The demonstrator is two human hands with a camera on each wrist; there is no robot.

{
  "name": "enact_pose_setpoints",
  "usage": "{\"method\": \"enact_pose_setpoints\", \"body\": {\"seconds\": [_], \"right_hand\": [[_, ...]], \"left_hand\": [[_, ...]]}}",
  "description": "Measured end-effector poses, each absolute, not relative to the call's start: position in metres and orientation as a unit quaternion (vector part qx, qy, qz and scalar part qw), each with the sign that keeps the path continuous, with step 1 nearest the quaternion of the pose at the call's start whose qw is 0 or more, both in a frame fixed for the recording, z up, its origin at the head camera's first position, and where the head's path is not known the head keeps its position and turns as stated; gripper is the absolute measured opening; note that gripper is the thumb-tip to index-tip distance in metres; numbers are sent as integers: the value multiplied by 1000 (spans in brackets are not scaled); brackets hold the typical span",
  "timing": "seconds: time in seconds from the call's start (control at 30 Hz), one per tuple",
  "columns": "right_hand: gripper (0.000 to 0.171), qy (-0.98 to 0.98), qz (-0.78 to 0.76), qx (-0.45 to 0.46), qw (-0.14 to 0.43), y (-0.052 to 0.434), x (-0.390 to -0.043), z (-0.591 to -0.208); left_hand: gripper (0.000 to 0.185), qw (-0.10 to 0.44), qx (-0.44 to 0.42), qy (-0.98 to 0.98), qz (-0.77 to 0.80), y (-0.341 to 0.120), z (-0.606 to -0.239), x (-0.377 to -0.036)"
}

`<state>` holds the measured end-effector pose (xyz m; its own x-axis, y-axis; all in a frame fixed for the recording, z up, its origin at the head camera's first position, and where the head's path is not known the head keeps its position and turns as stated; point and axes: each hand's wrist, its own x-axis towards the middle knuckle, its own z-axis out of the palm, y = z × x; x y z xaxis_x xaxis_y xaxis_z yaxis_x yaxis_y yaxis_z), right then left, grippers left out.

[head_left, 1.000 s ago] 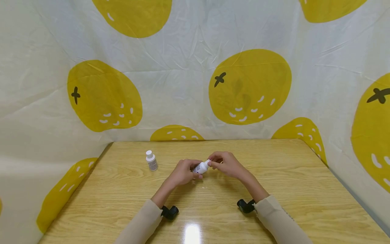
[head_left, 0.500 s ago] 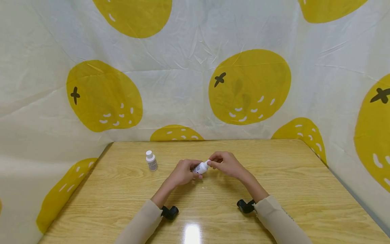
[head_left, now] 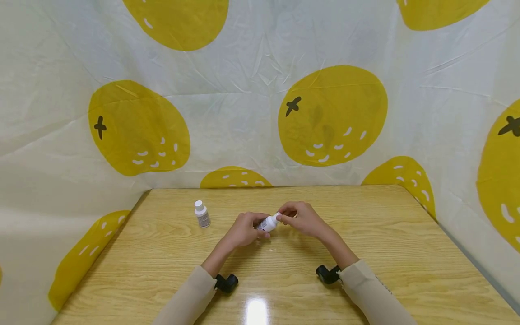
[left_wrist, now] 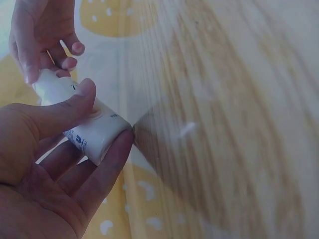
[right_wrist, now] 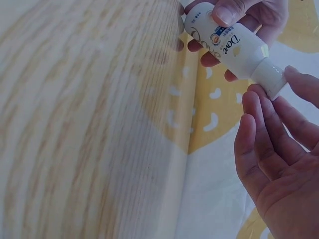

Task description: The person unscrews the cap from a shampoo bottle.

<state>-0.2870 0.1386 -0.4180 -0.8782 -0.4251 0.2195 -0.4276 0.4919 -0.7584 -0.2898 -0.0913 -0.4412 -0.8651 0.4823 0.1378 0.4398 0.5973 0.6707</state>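
A small white Dove bottle is held tilted above the table, its cap end toward the right. My left hand grips the bottle's body; in the left wrist view the thumb lies along one side and the fingers wrap the other. With thumb and fingertips, my right hand pinches the white cap, which sits on the bottle's neck. A second white bottle with a grey label stands upright and capped on the table, left of both hands.
The wooden table reaches back to a white curtain printed with large yellow fruits. Black wrist-camera mounts sit at both cuffs, just above the tabletop.
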Motion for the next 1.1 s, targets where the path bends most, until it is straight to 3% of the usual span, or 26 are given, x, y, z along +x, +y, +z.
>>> {"method": "enact_pose_setpoints", "body": {"seconds": [1.1], "right_hand": [[21, -861, 447, 242, -6, 139, -288, -419]], "left_hand": [[39, 25, 256, 892, 370, -92, -442, -290]]}}
